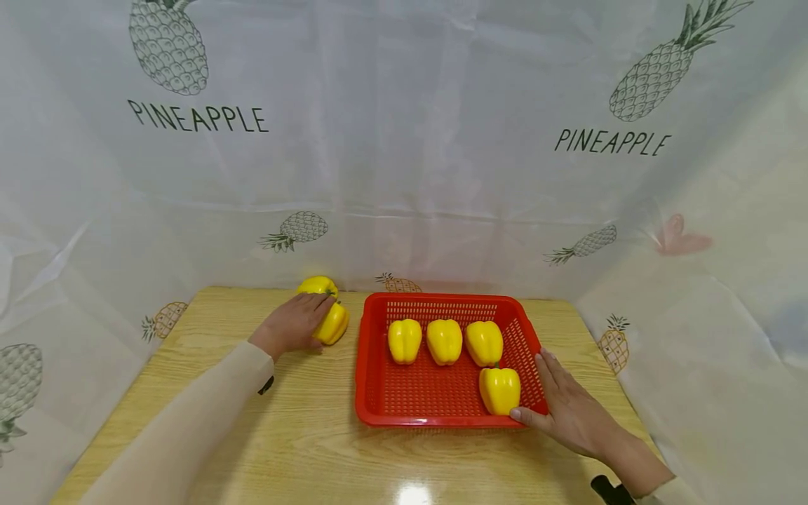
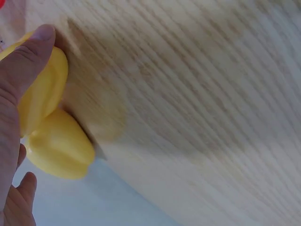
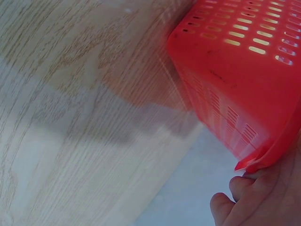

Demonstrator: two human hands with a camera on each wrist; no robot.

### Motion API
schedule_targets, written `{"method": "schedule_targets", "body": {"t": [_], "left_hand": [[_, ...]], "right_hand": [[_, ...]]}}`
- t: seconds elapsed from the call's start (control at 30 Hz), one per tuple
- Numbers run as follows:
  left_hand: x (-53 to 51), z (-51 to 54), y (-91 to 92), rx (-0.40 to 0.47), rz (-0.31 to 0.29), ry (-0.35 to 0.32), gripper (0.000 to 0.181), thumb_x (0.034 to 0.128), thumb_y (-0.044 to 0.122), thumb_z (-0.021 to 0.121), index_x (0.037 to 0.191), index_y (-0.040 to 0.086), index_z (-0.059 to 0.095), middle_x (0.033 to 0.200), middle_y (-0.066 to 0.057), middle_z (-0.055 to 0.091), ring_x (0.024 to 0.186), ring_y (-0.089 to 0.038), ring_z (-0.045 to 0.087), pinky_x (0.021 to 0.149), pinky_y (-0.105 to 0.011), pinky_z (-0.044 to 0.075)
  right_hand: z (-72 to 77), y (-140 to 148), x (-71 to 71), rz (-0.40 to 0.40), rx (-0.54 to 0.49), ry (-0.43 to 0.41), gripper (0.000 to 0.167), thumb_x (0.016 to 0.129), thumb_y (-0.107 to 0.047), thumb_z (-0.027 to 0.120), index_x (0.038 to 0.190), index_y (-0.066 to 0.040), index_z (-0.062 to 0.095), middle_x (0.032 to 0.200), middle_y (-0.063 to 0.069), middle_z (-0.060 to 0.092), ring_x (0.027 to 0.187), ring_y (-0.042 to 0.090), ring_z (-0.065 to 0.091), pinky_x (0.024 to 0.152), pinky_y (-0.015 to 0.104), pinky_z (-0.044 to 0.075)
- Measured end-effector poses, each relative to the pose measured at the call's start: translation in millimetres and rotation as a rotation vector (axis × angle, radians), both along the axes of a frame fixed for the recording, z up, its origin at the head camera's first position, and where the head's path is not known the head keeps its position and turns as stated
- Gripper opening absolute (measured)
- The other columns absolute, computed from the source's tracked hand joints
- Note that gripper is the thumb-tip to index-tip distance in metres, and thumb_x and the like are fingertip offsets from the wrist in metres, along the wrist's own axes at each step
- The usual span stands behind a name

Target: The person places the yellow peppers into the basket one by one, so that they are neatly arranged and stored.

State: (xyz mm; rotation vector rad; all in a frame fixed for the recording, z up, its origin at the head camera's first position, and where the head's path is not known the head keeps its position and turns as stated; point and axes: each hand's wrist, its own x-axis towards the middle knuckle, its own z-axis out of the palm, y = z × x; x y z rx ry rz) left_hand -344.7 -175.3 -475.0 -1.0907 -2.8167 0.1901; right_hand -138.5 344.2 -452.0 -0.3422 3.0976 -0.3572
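At the table's back left, my left hand [image 1: 295,325] lies over a yellow bell pepper [image 1: 333,324], with the thumb along its side in the left wrist view. A second yellow pepper [image 1: 318,285] touches it from behind. Whether the fingers curl round the nearer pepper is partly hidden. My right hand [image 1: 577,414] rests on the right rim of a red basket [image 1: 435,421], thumb at the front corner. Inside the basket, three yellow peppers [image 1: 444,342] stand in a row, with another pepper [image 1: 500,391] at the front right.
The wooden table [image 1: 303,435] extends in front of the basket and to its left. A pale curtain [image 1: 410,140] with pineapple prints hangs behind the table's back edge and at both sides.
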Motion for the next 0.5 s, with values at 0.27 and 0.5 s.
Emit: {"method": "schedule_targets", "body": {"t": [0.27, 0.5], "left_hand": [[7.6, -1.5, 4.8, 0.033, 0.033, -0.021, 0.107, 0.0806, 0.052, 0.090, 0.157, -0.003, 0.039, 0.154, -0.024, 0.048, 0.143, -0.043, 0.047, 0.124, -0.057, 0.035], [12.7, -5.0, 8.9, 0.051, 0.069, 0.002, 0.108, 0.0780, 0.053, 0.091, 0.155, -0.003, 0.041, 0.149, -0.026, 0.051, 0.139, -0.046, 0.048, 0.122, -0.060, 0.036]], "right_hand": [[-0.1, -0.8, 0.7, -0.009, -0.001, -0.003, 0.112, 0.095, -0.068, 0.064, 0.162, 0.012, 0.021, 0.169, 0.035, 0.018, 0.150, 0.060, 0.031, 0.113, 0.072, 0.039], [-0.2, -2.0, 0.2, -0.007, -0.010, -0.004, 0.112, 0.096, -0.068, 0.062, 0.162, 0.012, 0.020, 0.169, 0.035, 0.018, 0.150, 0.060, 0.029, 0.114, 0.072, 0.037]]}}
